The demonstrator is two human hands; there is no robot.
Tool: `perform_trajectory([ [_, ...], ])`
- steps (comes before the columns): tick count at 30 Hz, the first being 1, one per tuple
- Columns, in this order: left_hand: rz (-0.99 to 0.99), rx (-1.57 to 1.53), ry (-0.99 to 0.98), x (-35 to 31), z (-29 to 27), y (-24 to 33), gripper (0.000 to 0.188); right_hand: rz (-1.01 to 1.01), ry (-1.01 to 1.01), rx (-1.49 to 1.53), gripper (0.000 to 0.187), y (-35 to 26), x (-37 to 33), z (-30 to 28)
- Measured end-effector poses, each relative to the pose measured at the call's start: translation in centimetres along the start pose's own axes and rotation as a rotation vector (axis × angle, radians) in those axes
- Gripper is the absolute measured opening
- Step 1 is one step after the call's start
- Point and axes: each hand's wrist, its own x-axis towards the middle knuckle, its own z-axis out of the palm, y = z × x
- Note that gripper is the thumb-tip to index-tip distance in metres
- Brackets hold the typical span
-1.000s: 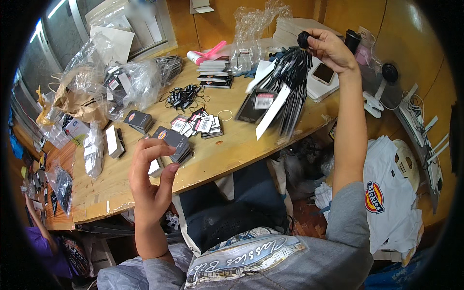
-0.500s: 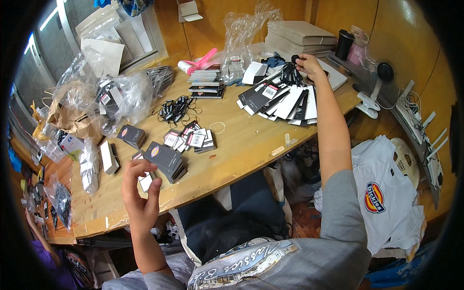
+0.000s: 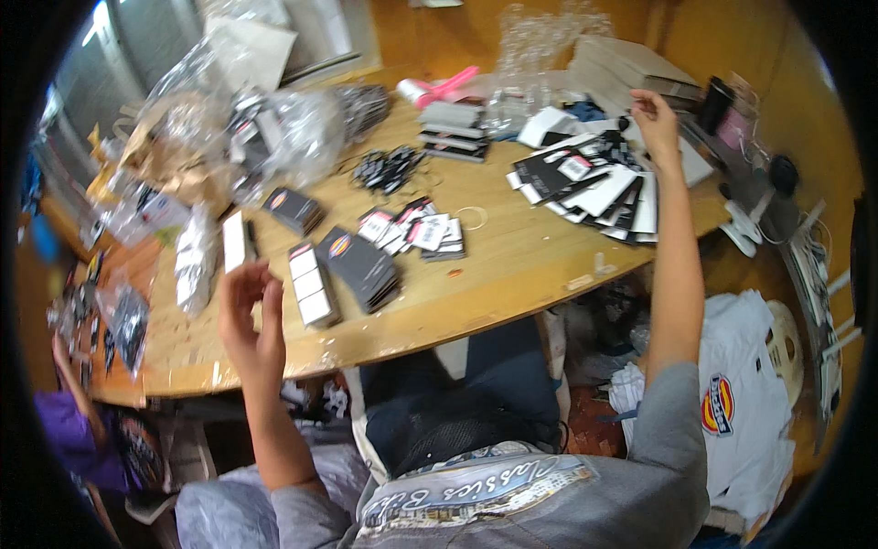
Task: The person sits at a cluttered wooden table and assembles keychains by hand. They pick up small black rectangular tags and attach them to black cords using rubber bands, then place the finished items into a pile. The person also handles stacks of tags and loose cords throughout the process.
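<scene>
A pink roller (image 3: 448, 89) lies near the far edge of the table (image 3: 521, 265), a white clip (image 3: 742, 229) at its right edge.

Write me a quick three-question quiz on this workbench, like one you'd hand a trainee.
1. Which of the person's hands is nearer the fanned-out tags: (a) the left, (b) the right?

2. True or false: the pile of black cords lies to the left of the fanned-out tags.

3. Fill the gap: the white shirt with the colourful badge lies off the table, on the person's ____ side.

Key:
1. b, the right hand.
2. True.
3. Right.
</scene>
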Motion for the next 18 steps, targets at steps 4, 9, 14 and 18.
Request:
perform_trajectory([
  [4, -0.056, 0.205, -0.068, 1.5, -0.2, -1.4, 0.015, 0.054, -0.436, 0.222, 0.012, -8.2, -5.6, 3.6],
  [9, -0.14, 0.421, -0.137, 2.8, -0.8, -3.9, 0.012, -0.114, -0.801, 0.147, 0.014, -15.5, -10.7, 9.5],
  [14, -0.137, 0.439, -0.603, 5.0, -2.4, -10.0, 0.071, -0.397, -1.243, 0.167, 0.043, -18.5, -11.2, 17.5],
  [18, -0.255, 0.479, -0.619, 5.3, -1.6, -11.3, 0.076, -0.539, -1.346, 0.115, 0.067, -19.3, -11.7, 23.3],
])
